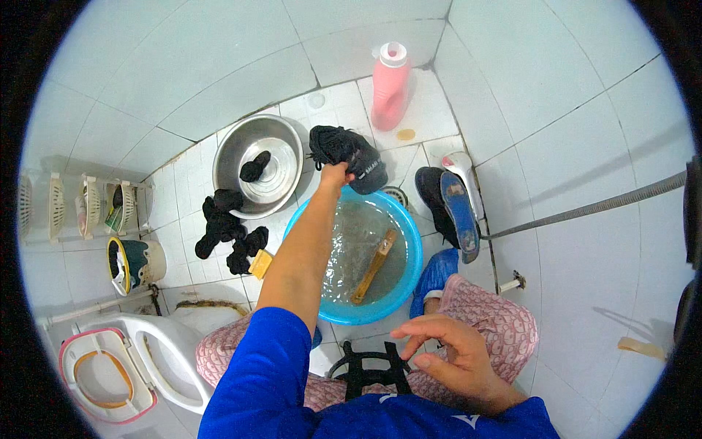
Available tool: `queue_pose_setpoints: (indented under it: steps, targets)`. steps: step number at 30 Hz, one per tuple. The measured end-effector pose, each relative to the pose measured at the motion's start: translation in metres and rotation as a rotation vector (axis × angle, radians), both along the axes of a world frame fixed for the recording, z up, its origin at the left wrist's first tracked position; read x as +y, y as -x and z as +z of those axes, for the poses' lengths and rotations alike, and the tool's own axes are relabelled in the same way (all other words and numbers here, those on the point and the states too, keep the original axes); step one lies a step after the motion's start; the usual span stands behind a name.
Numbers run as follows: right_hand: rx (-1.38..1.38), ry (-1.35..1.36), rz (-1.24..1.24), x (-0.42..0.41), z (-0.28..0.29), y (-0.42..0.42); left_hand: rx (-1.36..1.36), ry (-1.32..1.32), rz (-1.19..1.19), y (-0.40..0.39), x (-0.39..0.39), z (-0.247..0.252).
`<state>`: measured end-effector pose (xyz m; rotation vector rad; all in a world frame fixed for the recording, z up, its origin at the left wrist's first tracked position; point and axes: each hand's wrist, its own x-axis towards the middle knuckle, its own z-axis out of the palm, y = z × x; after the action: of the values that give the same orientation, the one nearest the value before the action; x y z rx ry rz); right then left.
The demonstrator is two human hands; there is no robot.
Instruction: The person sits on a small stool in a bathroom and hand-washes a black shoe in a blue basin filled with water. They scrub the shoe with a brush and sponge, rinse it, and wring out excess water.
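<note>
My left hand (333,175) reaches forward over the far rim of a blue plastic basin (415,258) and grips a black shoe (356,159) with laces and white lettering. Murky water fills the basin, and a wooden-handled brush or stick (374,267) lies in it. Near my lap, my right hand (455,354) is held in the air with fingers apart and nothing in them. To the basin's left, a yellow bar of soap (261,264) lies beside several bunched black socks (222,225). Another dark bundle (255,167) sits inside a metal bowl (219,164).
Against the right wall are two insoles (462,217) and a white-handled brush (463,175). A pink bottle (390,93) stands near the back corner. A floor drain (396,195) is partly behind the basin. At left are a bin (151,260) and toilet (175,367); a hose (592,202) crosses the right side.
</note>
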<state>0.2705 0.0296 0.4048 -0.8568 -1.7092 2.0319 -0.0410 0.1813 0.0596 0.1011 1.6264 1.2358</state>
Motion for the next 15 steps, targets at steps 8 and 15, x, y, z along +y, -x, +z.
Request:
queue_pose_setpoints:
  steps: [8,15]
  targets:
    - [0.019,0.038,0.126,0.001,0.003,0.002,-0.23,-0.071,0.164,-0.008,0.008,0.011]
    - [0.047,-0.042,0.094,-0.011,0.001,-0.002,-0.066,-0.024,-0.276,-0.02,-0.051,0.016]
